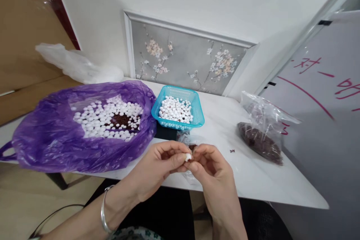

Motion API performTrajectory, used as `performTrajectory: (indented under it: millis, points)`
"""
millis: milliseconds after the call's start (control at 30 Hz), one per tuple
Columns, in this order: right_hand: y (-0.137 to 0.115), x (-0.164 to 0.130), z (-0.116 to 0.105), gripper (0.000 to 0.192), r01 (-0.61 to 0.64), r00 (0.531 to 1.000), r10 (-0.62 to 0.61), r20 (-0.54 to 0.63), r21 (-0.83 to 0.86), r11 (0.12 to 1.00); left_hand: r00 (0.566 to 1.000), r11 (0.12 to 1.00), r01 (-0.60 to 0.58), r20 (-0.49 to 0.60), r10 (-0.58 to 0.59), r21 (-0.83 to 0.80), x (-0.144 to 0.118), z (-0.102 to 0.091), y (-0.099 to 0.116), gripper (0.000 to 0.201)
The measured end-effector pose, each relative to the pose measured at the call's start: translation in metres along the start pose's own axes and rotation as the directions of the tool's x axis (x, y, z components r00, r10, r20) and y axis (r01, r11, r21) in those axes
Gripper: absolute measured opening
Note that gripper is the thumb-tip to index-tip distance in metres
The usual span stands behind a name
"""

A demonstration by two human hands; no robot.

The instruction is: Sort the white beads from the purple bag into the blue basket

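1 small, roughly round white piece (188,157) is pinched in the grip of the left hand (157,167), on the near side of the perforated turquoise plastic basket (198,111). Long axis: indistinct. Right hand (218,182): fingertips narrowed beside the piece; contents cannot be determined. Left hand is nearer the basket.

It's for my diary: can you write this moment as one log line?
left hand: pinches white piece | right hand: close beside it | blue basket: holds white balls | purple bag: likewise
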State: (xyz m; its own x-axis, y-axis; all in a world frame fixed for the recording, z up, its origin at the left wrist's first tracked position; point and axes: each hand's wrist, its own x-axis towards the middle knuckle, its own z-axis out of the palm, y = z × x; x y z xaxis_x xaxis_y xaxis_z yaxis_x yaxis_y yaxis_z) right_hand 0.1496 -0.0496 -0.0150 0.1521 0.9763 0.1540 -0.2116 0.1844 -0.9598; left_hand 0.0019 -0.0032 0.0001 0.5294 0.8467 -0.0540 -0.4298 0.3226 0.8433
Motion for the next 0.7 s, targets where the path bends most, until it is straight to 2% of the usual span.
performTrajectory:
  millis: [100, 167, 267, 433, 600, 700]
  points:
    - [0.0017, -0.0021, -0.0037, 0.014, 0.035, 0.999, -0.035, 0.002, -0.006, 0.999, 1.000, 0.996, 0.017, 0.017, -0.016, -0.092, -0.0013, -0.0008, 0.0024, 0.008]
    - [0.0034, -0.0030, -0.0058, 0.012, 0.057, 0.998, -0.059, -0.028, -0.061, 0.997, 0.998, 0.996, -0.028, 0.052, 0.033, -0.084, -0.0016, -0.0027, 0.0031, 0.012]
    - [0.0048, -0.0031, -0.0065, 0.007, 0.070, 0.996, -0.077, -0.050, -0.126, 0.990, 0.982, 0.986, -0.164, 0.097, 0.160, 0.030, -0.0024, -0.0035, 0.0037, 0.017]
    - [0.0033, -0.0043, -0.0034, 0.006, 0.087, 0.995, -0.094, -0.032, -0.171, 0.981, 0.928, 0.900, -0.368, 0.144, 0.342, 0.233, -0.0057, 0.0008, 0.0067, 0.019]
    - [0.0024, -0.0040, -0.0042, 0.008, 0.090, 0.995, -0.098, -0.023, -0.236, 0.968, 0.899, 0.853, -0.438, 0.147, 0.413, 0.282, -0.0075, -0.0029, 0.0062, 0.023]
    - [0.0063, 0.0008, -0.0092, 0.014, 0.099, 0.993, -0.116, -0.019, -0.401, 0.911, 0.903, 0.819, -0.415, 0.070, 0.424, 0.397, -0.0011, -0.0067, 0.0065, 0.013]
